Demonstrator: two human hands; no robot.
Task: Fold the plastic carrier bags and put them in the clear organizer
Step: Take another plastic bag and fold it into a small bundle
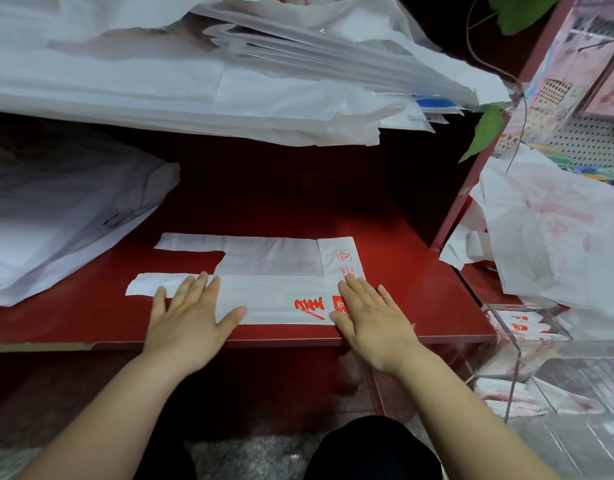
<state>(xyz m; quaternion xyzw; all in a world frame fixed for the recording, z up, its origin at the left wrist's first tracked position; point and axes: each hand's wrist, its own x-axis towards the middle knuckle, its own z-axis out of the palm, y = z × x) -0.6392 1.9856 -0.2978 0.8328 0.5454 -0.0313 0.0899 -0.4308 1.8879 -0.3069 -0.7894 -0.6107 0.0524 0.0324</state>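
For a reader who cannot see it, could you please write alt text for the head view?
A person's left hand and right hand press flat on a white carrier bag with red print on a red shelf. A clear organizer with folded bags sits at the right; stacks of white bags lie behind.

One wide-angle camera, worn on the head, looks forward and steeply down at the red shelf [298, 209] from close above its front edge. That edge crosses the lower middle of the view, and both forearms reach in from the bottom corners. The stack of bags [194, 81] fills the top, and the clear organizer [518, 355] sits at the lower right.
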